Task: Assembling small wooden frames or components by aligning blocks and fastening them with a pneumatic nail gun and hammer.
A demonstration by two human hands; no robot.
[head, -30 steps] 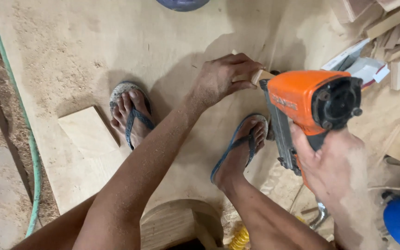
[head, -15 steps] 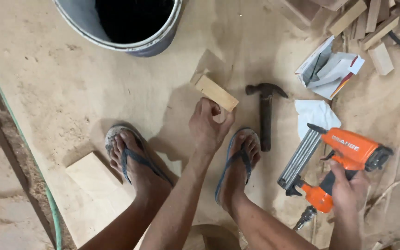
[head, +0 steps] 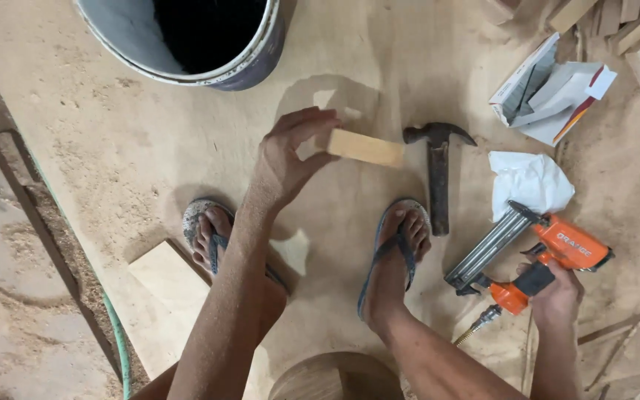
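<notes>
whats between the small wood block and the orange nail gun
In the head view, a dark claw hammer lies on the sawdusty floor between the small wood block and the orange nail gun.

Wood block [head: 364, 147]: held in your left hand [head: 284, 164], above the board [head: 112, 148], at 12 o'clock from your feet.
Hammer [head: 437, 174]: lies on the board at 3 o'clock of the block, just beside it.
Nail gun [head: 531, 255]: in your right hand [head: 555, 295], at 4 o'clock of the hammer.
Bucket [head: 187, 37]: at 11 o'clock of your left hand.
Crumpled paper [head: 529, 181]: between the hammer and the nail gun's top.
Open carton [head: 550, 89]: at 1 o'clock of the hammer.
</notes>
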